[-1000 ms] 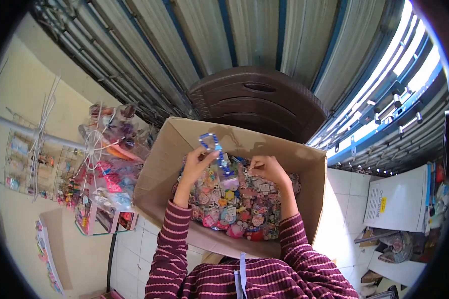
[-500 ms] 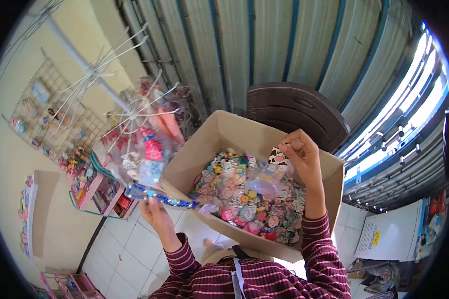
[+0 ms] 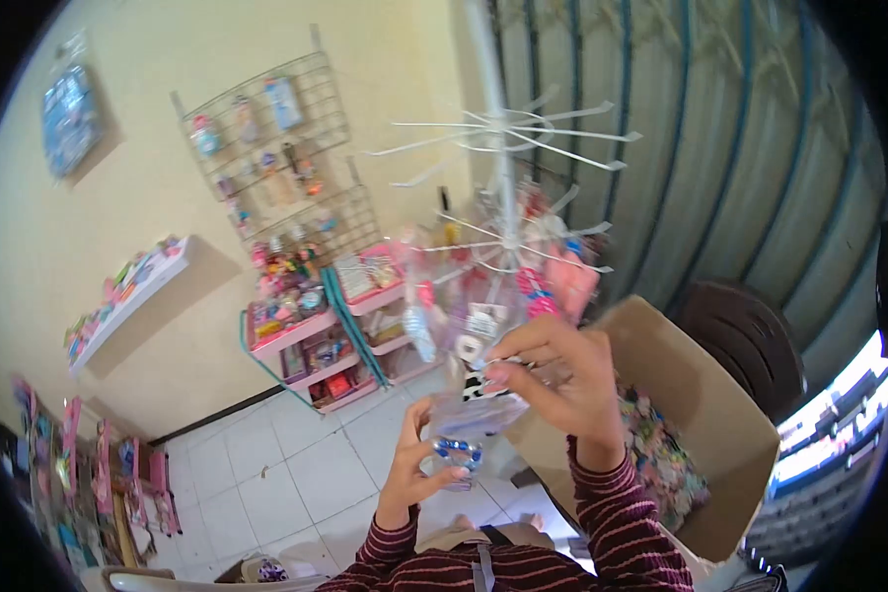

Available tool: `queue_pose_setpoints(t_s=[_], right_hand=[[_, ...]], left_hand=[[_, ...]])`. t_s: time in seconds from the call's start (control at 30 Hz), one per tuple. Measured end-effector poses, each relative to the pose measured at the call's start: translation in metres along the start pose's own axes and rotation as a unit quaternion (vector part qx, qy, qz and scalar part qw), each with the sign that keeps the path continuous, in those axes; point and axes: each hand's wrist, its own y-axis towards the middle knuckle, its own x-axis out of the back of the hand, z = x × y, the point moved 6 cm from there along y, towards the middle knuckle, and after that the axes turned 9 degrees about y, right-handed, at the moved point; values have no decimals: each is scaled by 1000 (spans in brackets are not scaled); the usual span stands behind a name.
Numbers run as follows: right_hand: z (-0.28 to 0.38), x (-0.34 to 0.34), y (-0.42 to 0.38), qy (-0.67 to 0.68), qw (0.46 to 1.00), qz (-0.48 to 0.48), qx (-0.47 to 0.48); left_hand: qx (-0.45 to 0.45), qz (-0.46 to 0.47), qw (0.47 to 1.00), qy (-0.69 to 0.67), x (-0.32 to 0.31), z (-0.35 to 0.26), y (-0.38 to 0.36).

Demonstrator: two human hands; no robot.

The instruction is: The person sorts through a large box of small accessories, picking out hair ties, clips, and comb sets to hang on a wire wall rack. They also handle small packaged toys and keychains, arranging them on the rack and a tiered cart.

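Both hands' fingers (image 3: 508, 367) pinch the clear packet (image 3: 472, 409) between them.

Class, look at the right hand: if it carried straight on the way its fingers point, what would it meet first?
Probably the white spinner rack: the right hand points up-left toward its lower hooks, though depth is unclear.

The right hand (image 3: 562, 380) hides part of the packet (image 3: 474, 409); the rack (image 3: 508, 247) items are blurred.
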Motion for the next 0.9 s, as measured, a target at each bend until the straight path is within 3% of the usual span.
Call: queue_pose_setpoints(t_s=[0.03,0.1,0.27,0.37,0.43,0.6,0.87,0.9], right_hand=[[-4,-19,9,25,999,24,12],[-15,-54,24,75,995,68,-1],[-75,-131,48,208,969,127,-46],[-116,-180,61,380,891,197,-150],[-141,-213,71,391,876,234,-158],[-189,-280,104,417,833,314,-185],[-239,-283,232,361,893,245,-116],[-245,-278,253,338,906,237,-94]], left_hand=[[-2,-18,1000,13,15,1,-4],[88,0,996,31,37,15,-15],[138,-101,978,118,97,28,-29],[170,-173,963,120,120,46,-43],[144,-242,954,104,139,55,-40],[188,-295,923,160,179,92,-35],[162,-380,900,142,246,169,30],[140,-350,893,246,253,170,43]])
